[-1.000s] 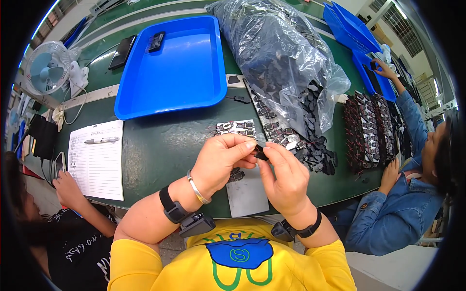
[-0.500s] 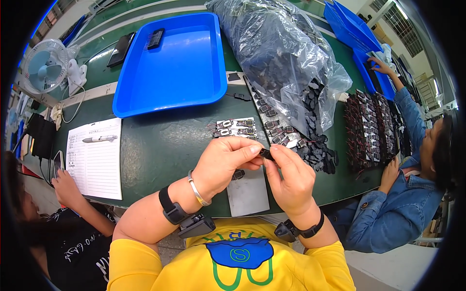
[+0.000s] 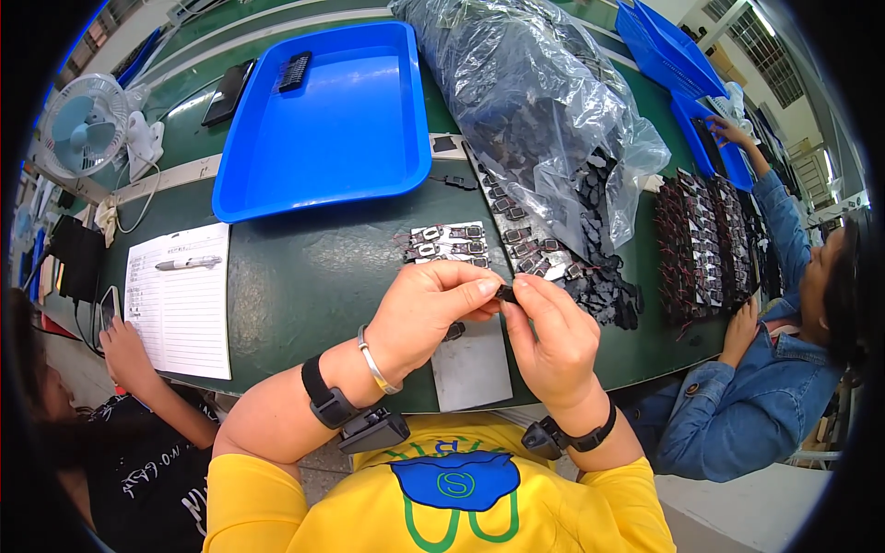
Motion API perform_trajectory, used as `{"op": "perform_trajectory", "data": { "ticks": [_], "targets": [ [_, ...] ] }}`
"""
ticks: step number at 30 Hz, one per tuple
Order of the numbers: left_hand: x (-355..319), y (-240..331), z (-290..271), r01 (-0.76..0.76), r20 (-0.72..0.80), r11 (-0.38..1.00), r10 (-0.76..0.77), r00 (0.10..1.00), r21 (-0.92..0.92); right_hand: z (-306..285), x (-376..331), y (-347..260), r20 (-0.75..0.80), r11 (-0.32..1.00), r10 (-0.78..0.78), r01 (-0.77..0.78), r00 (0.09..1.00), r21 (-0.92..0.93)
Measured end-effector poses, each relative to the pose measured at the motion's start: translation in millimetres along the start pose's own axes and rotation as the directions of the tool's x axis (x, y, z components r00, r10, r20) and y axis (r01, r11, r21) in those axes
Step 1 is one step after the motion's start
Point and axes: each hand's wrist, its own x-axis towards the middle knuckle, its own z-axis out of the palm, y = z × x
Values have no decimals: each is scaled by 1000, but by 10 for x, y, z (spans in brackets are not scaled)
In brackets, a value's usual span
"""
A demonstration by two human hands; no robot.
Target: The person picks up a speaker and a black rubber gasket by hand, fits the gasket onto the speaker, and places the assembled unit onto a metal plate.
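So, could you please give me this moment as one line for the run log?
left hand + right hand: pinching small black part together | above grey plate | blue tray behind | bagged parts right

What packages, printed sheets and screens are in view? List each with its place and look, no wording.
Clear plastic bag: far right of the green table, bulging, full of small black parts.
Lined paper form: left table edge, white rectangle, a pen lying across it.
Dark phone: far left, beside the blue tray, flat, screen off.
Second phone: left edge by another person's hand, detail unclear.
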Motion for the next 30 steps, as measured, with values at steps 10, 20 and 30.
{"op": "perform_trajectory", "data": {
  "ticks": [10,20,30],
  "targets": [
    [-15,-31,5,-87,12,992,86,996,89,3,-9,2,-13,1000,-21,21,1000,3],
    [-87,-114,106,-349,64,902,345,936,255,-9,-23,16,-77,995,-102,100,992,-20],
    [-78,-54,4,-504,139,833,485,863,229,-120,127,-42,55,894,157,-165,986,416]
  ]
}}
